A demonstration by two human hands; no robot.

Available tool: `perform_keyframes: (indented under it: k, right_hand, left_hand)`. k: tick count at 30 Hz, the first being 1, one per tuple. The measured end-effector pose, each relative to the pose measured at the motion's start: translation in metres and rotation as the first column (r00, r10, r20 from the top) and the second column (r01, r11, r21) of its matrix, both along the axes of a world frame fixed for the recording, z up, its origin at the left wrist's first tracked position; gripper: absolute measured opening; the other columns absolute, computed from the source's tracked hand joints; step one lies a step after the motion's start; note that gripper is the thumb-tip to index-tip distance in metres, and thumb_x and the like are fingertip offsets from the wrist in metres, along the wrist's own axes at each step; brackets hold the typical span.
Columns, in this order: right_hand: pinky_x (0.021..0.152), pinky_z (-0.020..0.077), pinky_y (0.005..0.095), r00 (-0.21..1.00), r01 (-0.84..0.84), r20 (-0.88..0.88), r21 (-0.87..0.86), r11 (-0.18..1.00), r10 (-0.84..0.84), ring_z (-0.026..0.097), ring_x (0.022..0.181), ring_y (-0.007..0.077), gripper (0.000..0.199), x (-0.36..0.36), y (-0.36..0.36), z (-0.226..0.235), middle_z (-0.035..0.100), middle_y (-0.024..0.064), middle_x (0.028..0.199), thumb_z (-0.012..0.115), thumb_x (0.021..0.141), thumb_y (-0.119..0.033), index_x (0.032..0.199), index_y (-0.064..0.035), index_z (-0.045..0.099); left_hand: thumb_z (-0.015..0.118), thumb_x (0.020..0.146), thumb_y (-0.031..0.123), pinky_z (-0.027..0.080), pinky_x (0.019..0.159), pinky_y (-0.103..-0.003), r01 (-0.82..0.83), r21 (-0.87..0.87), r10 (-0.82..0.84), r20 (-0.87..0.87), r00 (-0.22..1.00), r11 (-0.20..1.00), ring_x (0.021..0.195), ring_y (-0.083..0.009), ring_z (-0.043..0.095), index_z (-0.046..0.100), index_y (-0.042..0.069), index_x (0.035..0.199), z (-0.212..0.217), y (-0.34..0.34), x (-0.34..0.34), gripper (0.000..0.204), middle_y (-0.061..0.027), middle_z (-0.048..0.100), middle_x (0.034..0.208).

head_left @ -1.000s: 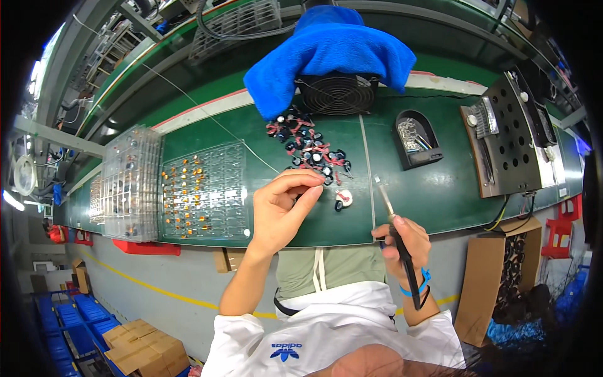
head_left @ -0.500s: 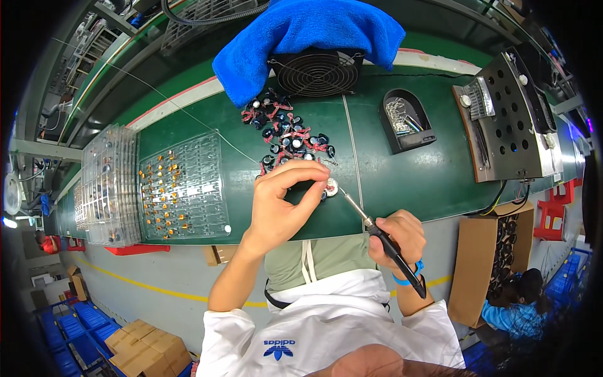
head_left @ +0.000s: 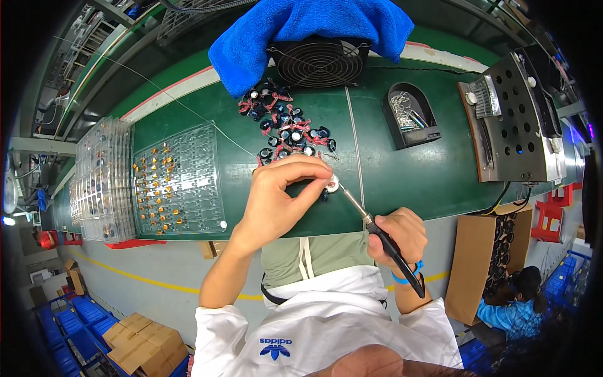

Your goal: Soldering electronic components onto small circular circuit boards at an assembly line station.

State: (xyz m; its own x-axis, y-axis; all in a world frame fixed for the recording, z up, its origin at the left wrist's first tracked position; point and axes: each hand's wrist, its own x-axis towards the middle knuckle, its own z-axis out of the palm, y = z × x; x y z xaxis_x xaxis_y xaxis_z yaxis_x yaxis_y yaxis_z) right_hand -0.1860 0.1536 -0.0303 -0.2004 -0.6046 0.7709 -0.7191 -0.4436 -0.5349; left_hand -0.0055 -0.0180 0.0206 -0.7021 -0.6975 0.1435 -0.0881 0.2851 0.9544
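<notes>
My right hand (head_left: 400, 237) is wrapped round the black handle of a soldering iron (head_left: 391, 246). The iron's metal tip slants up and left to a small round white part (head_left: 332, 184) with reddish marks. My left hand (head_left: 282, 198) is closed in a pinch at that part's left side, thumb and forefinger together. A thin wire (head_left: 235, 142) runs down from the upper left to the back of my left hand; its end is hidden. Just beyond lie several small dark round parts with red-pink leads (head_left: 292, 132) in a loose pile.
A black fan (head_left: 321, 63) under a blue towel (head_left: 308, 25) stands behind the pile. To the left are a clear tray of orange pieces (head_left: 210, 182) and stacked clear trays (head_left: 103, 179). A black bin (head_left: 429, 134) and a metal box with holes (head_left: 512, 132) are at right.
The whole view has shifted slightly. Both hands keep their grip, and the iron's tip stays close to the small white part.
</notes>
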Motion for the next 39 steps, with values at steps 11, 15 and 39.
perform_keyframes:
  k: [11,15,39]
  right_hand:
    - [0.049,0.0439,0.0318,0.999,-0.015,-0.027,0.032,0.999,0.016,0.060,0.054,0.0227,0.033,-0.0016,-0.0012,0.0025,0.071,0.0087,0.075,0.085,0.075,-0.010,0.103,0.0006,0.072]
    - [0.049,0.0422,0.0316,0.999,-0.019,-0.038,0.041,0.999,0.020,0.060,0.054,0.0220,0.035,-0.0013,-0.0018,0.0028,0.071,0.0079,0.075,0.086,0.075,-0.010,0.105,0.0001,0.072]
    - [0.049,0.0458,0.0302,0.993,0.004,0.113,0.089,0.996,-0.014,0.057,0.050,0.0196,0.037,-0.0044,0.0057,0.0096,0.064,0.0086,0.069,0.085,0.086,-0.024,0.102,0.0039,0.067]
  left_hand:
    - [0.071,0.088,-0.008,0.062,0.088,-0.030,-0.002,0.070,0.003,-0.023,1.000,0.998,0.094,-0.0182,0.075,0.076,-0.005,0.101,0.0003,0.0020,-0.0039,0.014,-0.0107,0.076,0.106]
    - [0.071,0.088,-0.008,0.062,0.087,-0.030,-0.002,0.069,0.004,-0.022,1.000,0.998,0.094,-0.0183,0.075,0.076,-0.004,0.101,0.0000,0.0019,-0.0036,0.014,-0.0109,0.076,0.106]
    - [0.072,0.090,-0.011,0.060,0.097,-0.033,0.015,0.117,-0.017,0.015,1.000,0.993,0.104,-0.0198,0.072,0.072,-0.007,0.107,0.0076,0.0033,-0.0037,0.018,-0.0136,0.073,0.111]
